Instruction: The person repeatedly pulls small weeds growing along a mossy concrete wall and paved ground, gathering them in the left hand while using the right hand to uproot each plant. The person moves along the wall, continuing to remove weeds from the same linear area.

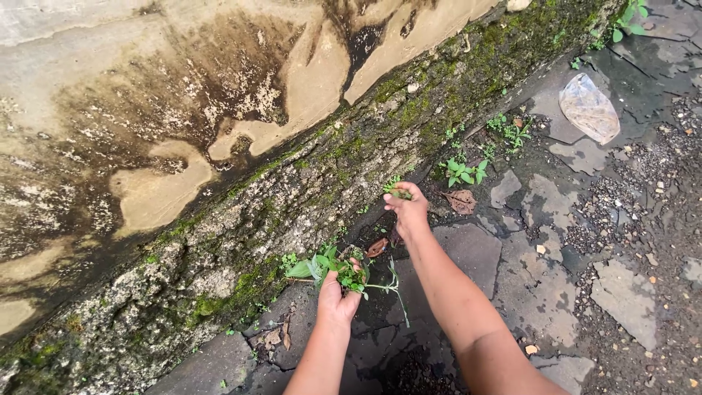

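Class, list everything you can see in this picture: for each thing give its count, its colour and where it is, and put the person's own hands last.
wall: one, cream with dark stains, upper left.
mossy ledge: one, grey-green, along the wall's foot.
cracked paving: many slabs, dark grey, right and bottom.
plastic bag: one, clear, upper right on the paving.
rooted weeds: a few clumps, green, at the ledge's base.
dry leaf: one, brown, right of the right hand.
pulled weeds: one bunch, green, in the left hand.
small sprig: one, green, pinched by the right hand.
left hand: closed round the bunch.
right hand: at the ledge's base.
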